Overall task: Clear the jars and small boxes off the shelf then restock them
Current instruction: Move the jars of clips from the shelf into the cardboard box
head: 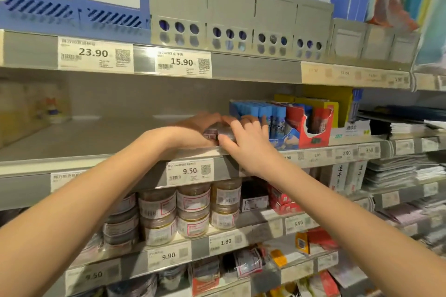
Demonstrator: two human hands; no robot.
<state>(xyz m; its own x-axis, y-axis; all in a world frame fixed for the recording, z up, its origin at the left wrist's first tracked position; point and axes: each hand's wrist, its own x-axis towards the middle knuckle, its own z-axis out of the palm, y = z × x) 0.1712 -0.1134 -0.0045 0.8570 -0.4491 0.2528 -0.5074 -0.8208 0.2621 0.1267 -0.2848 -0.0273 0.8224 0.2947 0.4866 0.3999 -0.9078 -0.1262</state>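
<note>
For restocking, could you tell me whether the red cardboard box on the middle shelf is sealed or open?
Open: the red cardboard box has a ragged hole in its front.

Jars (219,134) on shelf (84,142) edge btwn L hand (193,129) & R hand (245,140); display boxes (289,123) to right.

Head view faces shelves (96,142) closely (slightly downward).

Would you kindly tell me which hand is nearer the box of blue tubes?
Right. The right hand sits just left of the box of blue tubes; the left hand is farther left, on the small jars.
</note>
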